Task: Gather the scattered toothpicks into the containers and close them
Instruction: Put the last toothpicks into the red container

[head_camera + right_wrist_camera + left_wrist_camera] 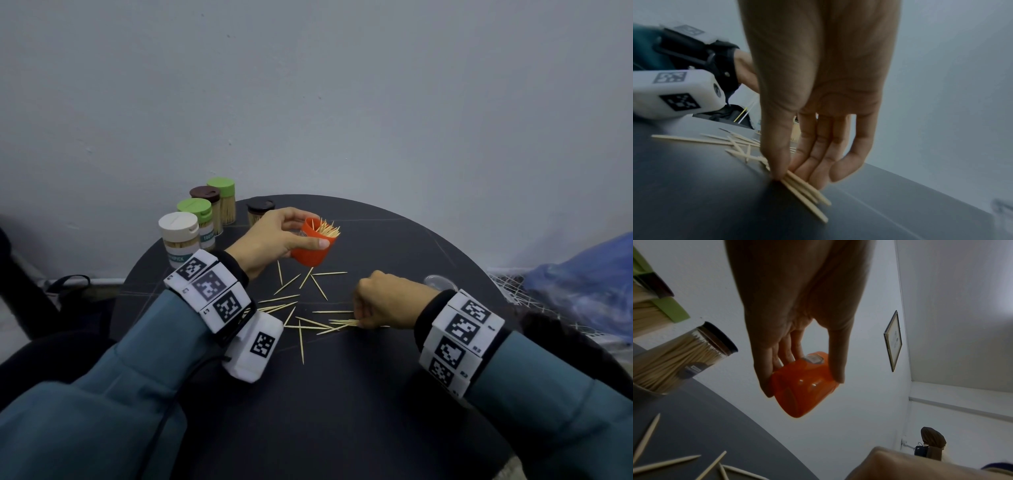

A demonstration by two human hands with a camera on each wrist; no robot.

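My left hand [274, 236] grips an orange container [313, 248] above the black round table [359, 394], tilted, with toothpicks [328, 229] sticking out of its open top. In the left wrist view the thumb and fingers [777, 363] wrap the orange container [803, 386]. My right hand [380, 301] is down on the table and pinches a small bundle of toothpicks [805, 193] between thumb and fingers [818, 162]. Several loose toothpicks [301, 308] lie scattered on the table between my hands.
Closed toothpick jars stand at the table's far left: a white-lidded jar [178, 240], two green-lidded jars [195, 214], a brown-lidded jar [205, 198] and a dark-lidded jar [260, 210]. A clear lid [440, 282] lies past my right hand. A blue bag [582, 284] is at right.
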